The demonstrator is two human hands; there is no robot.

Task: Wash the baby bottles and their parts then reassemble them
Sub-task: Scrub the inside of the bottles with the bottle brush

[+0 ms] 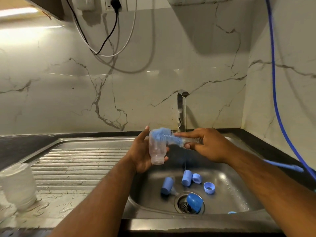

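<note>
A clear bottle [157,149] is held neck-down above the sink [230,194], with a blue brush [167,136] lying across its base. Blue caps [186,177] and a ring [209,187] lie scattered near the drain [183,204].

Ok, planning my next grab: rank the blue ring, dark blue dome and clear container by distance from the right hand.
1. blue ring, in the basin below the right hand.
2. dark blue dome, over the drain.
3. clear container, drainboard, far left.

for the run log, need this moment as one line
left hand: holds clear bottle, neck down | right hand: holds blue brush, bristles on bottle base | tap: running | sink: blue parts
</note>
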